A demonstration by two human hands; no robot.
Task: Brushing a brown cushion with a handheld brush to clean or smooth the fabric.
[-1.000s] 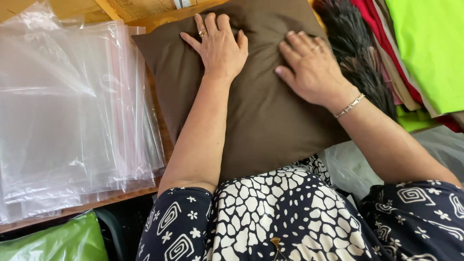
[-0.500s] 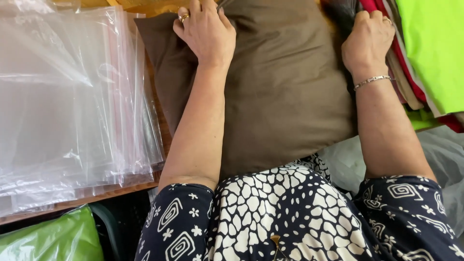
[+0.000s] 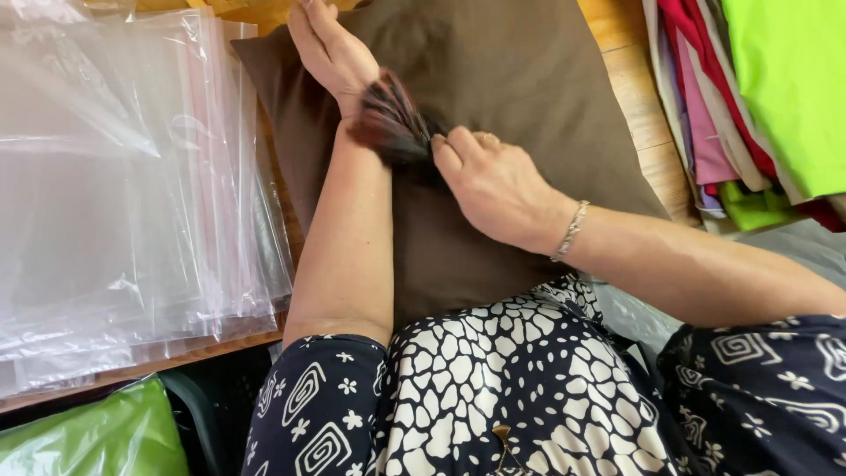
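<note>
A stack of clear plastic bags (image 3: 115, 194) lies at the left of the tabletop (image 3: 639, 106), beside it the left hand (image 3: 330, 53) rests flat, fingers open, on the brown pillow (image 3: 520, 97), whose surface the right hand (image 3: 493, 181), fingers closed on a dark brush (image 3: 392, 123), appears to sweep clean, with folded coloured fabrics (image 3: 758, 97) stacked at far right.

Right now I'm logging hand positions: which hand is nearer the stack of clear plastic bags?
Left. The left hand rests on the brown pillow beside the plastic bags; the right hand is farther off, holding a dark brush mid-pillow.
</note>
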